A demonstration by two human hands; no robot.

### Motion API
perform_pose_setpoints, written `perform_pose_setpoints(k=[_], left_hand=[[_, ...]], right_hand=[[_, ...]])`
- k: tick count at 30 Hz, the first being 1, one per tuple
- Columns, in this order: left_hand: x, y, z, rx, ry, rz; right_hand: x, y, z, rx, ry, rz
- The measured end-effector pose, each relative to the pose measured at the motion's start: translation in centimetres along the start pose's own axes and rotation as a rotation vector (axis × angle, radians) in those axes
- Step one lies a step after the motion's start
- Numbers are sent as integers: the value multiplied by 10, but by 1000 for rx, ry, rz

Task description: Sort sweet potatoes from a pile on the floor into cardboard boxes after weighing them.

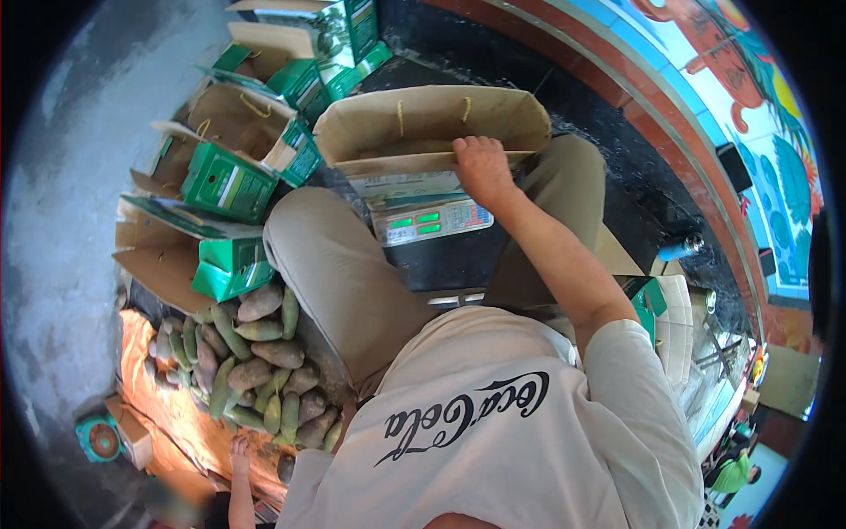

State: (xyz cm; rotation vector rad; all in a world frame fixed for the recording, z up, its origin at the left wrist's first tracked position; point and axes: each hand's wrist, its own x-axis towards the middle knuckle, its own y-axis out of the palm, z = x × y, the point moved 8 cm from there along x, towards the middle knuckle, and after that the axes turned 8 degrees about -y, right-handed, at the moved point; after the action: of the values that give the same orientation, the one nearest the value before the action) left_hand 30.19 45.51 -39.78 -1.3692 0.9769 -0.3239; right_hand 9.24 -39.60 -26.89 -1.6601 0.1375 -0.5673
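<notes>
Gripping the near rim of the open paper bag (432, 115): right hand (484, 172), fingers curled over, mostly closed. Bag stands just beyond scale display (432, 222), long axis left-right, mostly left of this hand. Left hand hidden, can't tell state.

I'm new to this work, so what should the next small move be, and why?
Perhaps bring a piece from the produce heap to the brown box: its top is open, the right hand holds its near rim, and the heap lies on the left.
</notes>
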Motion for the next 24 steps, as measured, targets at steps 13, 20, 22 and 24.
perform_pose_setpoints(k=[13,20,22,24], left_hand=[[48,29,-65,559,448,-24],[75,16,-63,-425,-17,142],[83,17,-68,-325,-35,153],[89,20,-74,-229,-56,165]], right_hand=[[8,-2,2,-111,47,19],[11,0,1,-123,87,83],[12,-3,4,-115,87,49],[12,-1,5,-88,85,63]])
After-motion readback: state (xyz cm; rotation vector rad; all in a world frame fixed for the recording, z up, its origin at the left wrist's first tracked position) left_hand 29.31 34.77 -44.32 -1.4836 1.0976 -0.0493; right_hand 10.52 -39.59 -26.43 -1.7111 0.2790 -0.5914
